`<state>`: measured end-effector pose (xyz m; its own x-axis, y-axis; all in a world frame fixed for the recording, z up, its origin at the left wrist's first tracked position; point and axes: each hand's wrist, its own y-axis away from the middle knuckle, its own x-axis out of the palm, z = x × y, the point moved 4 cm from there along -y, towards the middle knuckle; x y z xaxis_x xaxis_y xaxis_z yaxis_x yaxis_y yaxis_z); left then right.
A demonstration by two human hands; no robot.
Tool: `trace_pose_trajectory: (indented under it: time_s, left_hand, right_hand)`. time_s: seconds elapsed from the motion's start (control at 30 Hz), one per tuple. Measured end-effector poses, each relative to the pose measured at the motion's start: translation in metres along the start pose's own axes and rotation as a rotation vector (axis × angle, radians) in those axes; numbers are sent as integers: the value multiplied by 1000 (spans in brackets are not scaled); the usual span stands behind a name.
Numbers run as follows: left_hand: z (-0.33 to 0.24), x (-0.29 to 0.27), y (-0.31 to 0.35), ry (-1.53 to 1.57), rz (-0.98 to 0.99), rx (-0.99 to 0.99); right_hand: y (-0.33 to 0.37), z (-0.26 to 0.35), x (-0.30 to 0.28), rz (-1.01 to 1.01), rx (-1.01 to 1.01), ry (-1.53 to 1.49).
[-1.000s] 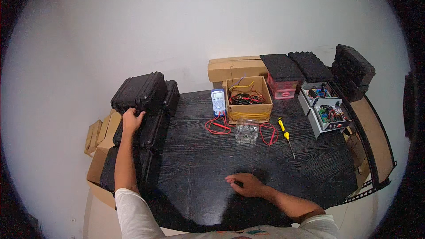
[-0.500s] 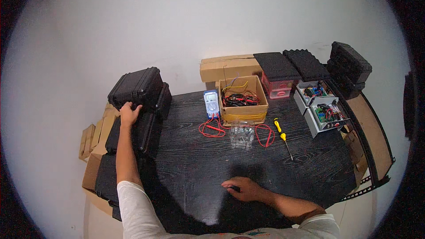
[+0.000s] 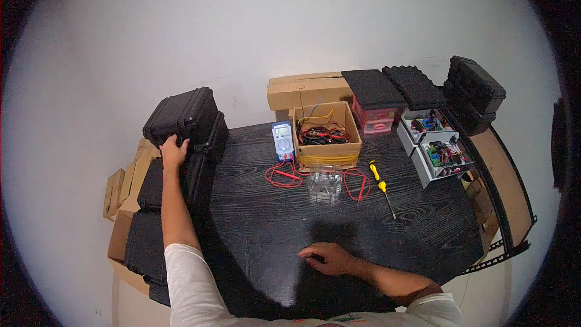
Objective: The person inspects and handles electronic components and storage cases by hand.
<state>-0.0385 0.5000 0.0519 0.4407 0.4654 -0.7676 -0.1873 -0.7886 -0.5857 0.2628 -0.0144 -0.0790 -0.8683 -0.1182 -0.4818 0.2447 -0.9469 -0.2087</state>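
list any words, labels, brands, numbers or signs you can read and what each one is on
None can be read with certainty.
Blue and white multimeter: marks on display and dial, too small to read.
White shirt: coloured print at the lower edge, cut off, too unclear to read.
Black case at the left hand: no lettering can be made out.

Seen over the far left part of the table (image 3: 260, 224): a black case (image 3: 181, 111), boxy and hard-shelled, with blunt corners and a dull dark finish. Looks closed, with ridges and small raised fittings along the side toward the middle of the table. Lies broad face up, well above the level of the table rather than directly on it. Partly covered along the edge toward the near side of the table, leaving details there too dark to tell.
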Motion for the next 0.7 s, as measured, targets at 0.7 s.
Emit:
trace_pose_trajectory:
  time_s: [0.7]
  left_hand:
    - [-68,-8,51,-357,457,-275]
  right_hand:
    - [1,4,0,-16,-3,82]
